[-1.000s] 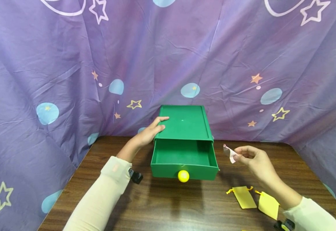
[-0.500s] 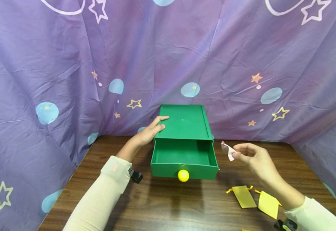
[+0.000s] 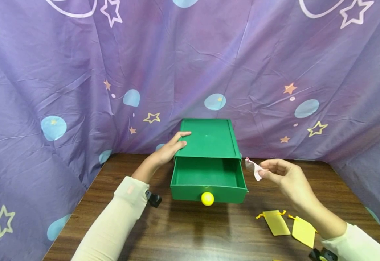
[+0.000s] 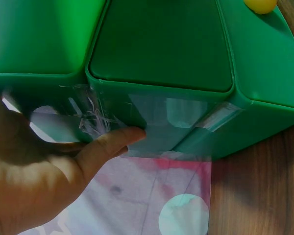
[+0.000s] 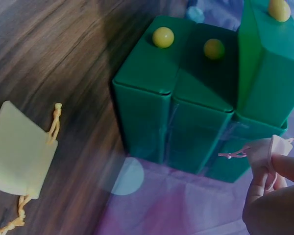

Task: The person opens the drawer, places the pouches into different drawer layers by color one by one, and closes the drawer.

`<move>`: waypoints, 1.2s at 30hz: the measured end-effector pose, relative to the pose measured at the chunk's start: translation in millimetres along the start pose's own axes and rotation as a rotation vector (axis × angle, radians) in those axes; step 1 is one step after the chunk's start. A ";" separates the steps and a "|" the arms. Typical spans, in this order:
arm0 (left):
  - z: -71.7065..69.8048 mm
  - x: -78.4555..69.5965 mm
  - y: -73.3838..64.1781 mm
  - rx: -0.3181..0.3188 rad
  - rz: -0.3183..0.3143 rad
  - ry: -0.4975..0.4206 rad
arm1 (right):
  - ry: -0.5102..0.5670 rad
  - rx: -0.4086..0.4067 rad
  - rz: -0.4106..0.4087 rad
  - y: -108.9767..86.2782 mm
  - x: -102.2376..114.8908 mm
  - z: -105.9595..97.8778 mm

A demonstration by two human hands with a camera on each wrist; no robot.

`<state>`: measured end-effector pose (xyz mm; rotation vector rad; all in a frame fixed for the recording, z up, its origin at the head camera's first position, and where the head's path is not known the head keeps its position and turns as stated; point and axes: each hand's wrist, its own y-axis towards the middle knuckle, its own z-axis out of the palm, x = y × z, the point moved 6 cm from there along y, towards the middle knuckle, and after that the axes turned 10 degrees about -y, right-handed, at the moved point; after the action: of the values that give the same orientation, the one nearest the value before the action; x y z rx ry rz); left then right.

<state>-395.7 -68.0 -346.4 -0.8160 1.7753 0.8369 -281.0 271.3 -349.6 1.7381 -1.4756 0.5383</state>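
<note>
A green three-drawer cabinet (image 3: 207,139) with yellow ball knobs stands at the back of the table, its top drawer (image 3: 209,194) pulled out. The inside of that drawer shows bare green. My left hand (image 3: 166,151) rests against the cabinet's left side, with fingers at the upper edge. In the left wrist view, the thumb (image 4: 110,145) lies along the green wall beside clear tape (image 4: 95,115). My right hand (image 3: 292,181) pinches a small pale pink drawstring pouch (image 5: 260,152) by its edge. The pouch is in the air, just right of the pulled-out drawer.
Two yellow drawstring pouches (image 3: 276,222) (image 3: 304,231) lie on the brown wooden table (image 3: 190,232), below my right forearm. A sliver of something yellow (image 3: 277,260) shows at the bottom edge. A purple curtain (image 3: 190,65) with stars hangs close behind the cabinet.
My right hand has moved slightly left and up with the pink pouch, bringing it closer to the drawer's right side. The left hand and the cabinet have stayed put.
</note>
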 end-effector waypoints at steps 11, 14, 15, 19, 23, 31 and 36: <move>-1.2 1.2 0.7 -0.004 -0.015 0.010 | 0.028 0.004 -0.036 -4.0 26.2 2.0; 0.4 1.7 1.7 0.007 -0.004 0.012 | 0.025 0.003 -0.045 -4.7 31.3 2.3; 0.8 2.2 1.8 0.010 -0.004 0.014 | 0.022 0.003 -0.051 -4.8 33.1 2.8; 0.8 4.6 1.9 0.009 -0.011 0.010 | 0.031 0.009 -0.074 -4.5 41.6 7.6; 0.0 6.0 1.8 0.000 -0.019 0.007 | 0.053 0.019 -0.103 -3.8 51.5 14.4; 0.7 3.6 -0.3 -0.008 -0.013 0.010 | 0.100 0.024 -0.183 -1.9 70.8 29.0; -1.2 3.2 -0.5 -0.009 -0.032 0.016 | 0.085 0.034 -0.178 0.4 80.1 32.8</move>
<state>-396.8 -69.7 -349.1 -0.8569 1.7690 0.8199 -267.7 195.5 -310.1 1.8284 -1.2454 0.5389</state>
